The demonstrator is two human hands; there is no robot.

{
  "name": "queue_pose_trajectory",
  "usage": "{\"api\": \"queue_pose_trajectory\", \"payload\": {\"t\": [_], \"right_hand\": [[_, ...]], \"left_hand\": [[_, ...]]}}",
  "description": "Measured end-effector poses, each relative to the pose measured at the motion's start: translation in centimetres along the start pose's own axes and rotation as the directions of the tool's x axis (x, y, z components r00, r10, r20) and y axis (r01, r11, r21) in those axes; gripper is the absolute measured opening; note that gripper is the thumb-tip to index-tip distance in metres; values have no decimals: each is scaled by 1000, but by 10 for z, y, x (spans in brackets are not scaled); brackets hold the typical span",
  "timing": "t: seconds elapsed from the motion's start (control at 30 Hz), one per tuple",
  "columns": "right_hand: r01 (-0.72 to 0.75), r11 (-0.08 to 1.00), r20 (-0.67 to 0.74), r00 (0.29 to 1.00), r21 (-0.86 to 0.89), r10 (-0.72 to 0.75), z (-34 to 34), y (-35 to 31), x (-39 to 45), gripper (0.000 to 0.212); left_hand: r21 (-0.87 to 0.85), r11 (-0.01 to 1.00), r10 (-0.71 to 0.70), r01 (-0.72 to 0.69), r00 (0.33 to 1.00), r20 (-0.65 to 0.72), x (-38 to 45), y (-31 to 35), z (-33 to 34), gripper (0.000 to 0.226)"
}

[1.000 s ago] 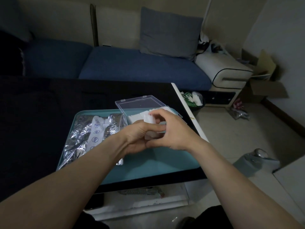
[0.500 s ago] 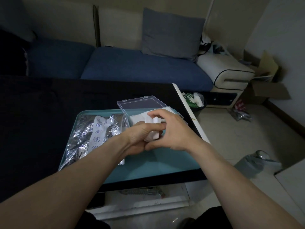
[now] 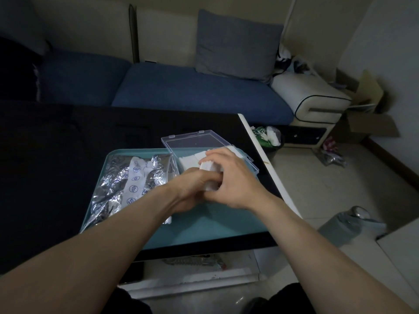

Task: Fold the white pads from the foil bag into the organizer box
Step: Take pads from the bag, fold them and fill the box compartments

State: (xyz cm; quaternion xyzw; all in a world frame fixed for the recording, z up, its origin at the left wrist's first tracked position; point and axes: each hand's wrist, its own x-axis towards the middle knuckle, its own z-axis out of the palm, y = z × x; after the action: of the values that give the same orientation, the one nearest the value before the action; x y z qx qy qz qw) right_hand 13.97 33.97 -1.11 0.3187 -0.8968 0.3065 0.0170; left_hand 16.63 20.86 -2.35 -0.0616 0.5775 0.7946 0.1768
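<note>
Dim room, black table (image 3: 68, 177), teal tray (image 3: 204, 227) | left hand (image 3: 192, 189) and right hand (image 3: 233, 180) both pinch a white pad (image 3: 207, 165) just over the box (image 3: 251, 165) | bag (image 3: 127, 180) lies left | risk: loose pinch lets the fold spring open

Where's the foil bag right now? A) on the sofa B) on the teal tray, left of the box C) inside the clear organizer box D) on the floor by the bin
B: the foil bag lies on the teal tray, left of the clear organizer box.
</note>
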Motion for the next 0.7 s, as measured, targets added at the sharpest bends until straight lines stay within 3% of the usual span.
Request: {"api": "queue_pose_trajectory", "payload": {"t": [0.1,0.23,0.37,0.53,0.6,0.7], "right_hand": [[-65,998,36,997,7,65,-2,0,0,96],[-33,999,93,995,-33,36,1,7,0,87],[-20,1000,99,995,-13,21,1,8,-1,96],[27,999,49,998,-46,-24,-4,10,0,77],[-5,997,65,998,-83,11,-4,9,0,84],[-72,997,131,989,-32,75,-7,8,-4,100]], "left_hand": [[5,1000,4,-4,1000,-11,0,-2,4,42],[-22,999,44,-45,998,-47,2,-1,1,37],[25,999,38,-37,999,-27,0,1,-1,33],[-40,999,29,-27,998,54,-2,2,-3,41],[-72,997,21,-15,996,85,-2,1,-5,41],[-44,999,21,-21,1000,-1,0,1,-4,33]]}}
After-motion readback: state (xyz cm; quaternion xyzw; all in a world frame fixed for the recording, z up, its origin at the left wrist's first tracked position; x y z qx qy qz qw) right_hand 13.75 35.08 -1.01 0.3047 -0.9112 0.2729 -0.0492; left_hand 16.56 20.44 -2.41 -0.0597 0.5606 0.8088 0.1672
